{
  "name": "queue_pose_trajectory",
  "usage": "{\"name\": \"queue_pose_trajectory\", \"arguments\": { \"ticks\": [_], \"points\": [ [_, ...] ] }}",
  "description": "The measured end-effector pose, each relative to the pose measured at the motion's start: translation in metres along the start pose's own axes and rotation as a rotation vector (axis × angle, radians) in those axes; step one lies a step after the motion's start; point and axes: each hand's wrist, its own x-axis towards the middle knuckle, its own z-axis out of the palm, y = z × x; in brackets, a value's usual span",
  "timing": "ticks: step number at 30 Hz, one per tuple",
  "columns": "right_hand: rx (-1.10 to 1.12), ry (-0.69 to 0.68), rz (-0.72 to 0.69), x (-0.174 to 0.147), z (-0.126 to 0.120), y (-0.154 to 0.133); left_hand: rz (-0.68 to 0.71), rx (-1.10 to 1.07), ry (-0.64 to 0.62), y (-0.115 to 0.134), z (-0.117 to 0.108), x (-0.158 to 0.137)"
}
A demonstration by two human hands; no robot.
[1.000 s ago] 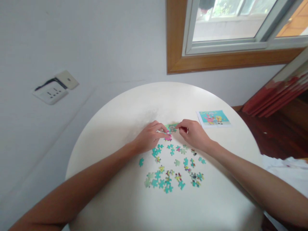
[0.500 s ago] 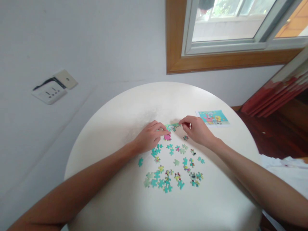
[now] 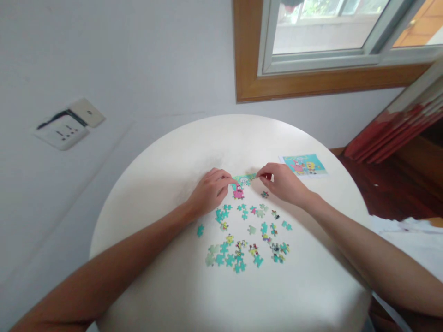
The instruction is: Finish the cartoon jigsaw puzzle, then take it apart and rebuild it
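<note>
A partly joined jigsaw puzzle [image 3: 238,192] lies flat near the middle of the round white table, with a green strip along its top, a pale face and a pink figure below. My left hand [image 3: 210,190] rests at its left side, index finger stretched over the upper left of the pink figure and touching it. At the right end of the green strip, my right hand [image 3: 284,183] pinches the edge with thumb and index finger; its fingertips hide most of the puzzle piece there. One loose puzzle piece [image 3: 265,194] lies just below the right hand.
Several loose turquoise, pale green and yellow pieces [image 3: 224,248] are spread on the table [image 3: 155,281] nearer to me. A printed picture card [image 3: 305,165] of cartoon figures lies at the right back. Wall and window frame [image 3: 297,86] stand behind the table.
My left index finger has shifted up and left, uncovering more of the pink figure. The right hand keeps its pinch at the strip's right end. The whole view has moved slightly.
</note>
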Motion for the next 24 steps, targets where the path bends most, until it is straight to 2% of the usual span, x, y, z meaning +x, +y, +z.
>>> {"name": "queue_pose_trajectory", "arguments": {
  "ticks": [9, 13, 20, 24],
  "points": [
    [-0.077, -0.022, 0.100, 0.002, -0.006, 0.015, -0.054, -0.019, 0.036, -0.004, 0.001, -0.001],
    [-0.094, -0.106, 0.114, 0.000, -0.007, 0.020, -0.068, -0.042, 0.039, -0.004, 0.002, 0.000],
    [-0.070, -0.249, 0.096, -0.003, -0.013, 0.018, -0.084, -0.038, 0.028, -0.006, 0.003, -0.001],
    [-0.046, -0.323, -0.001, -0.004, -0.013, 0.012, -0.080, -0.033, 0.023, -0.006, 0.003, 0.000]
  ]
}}
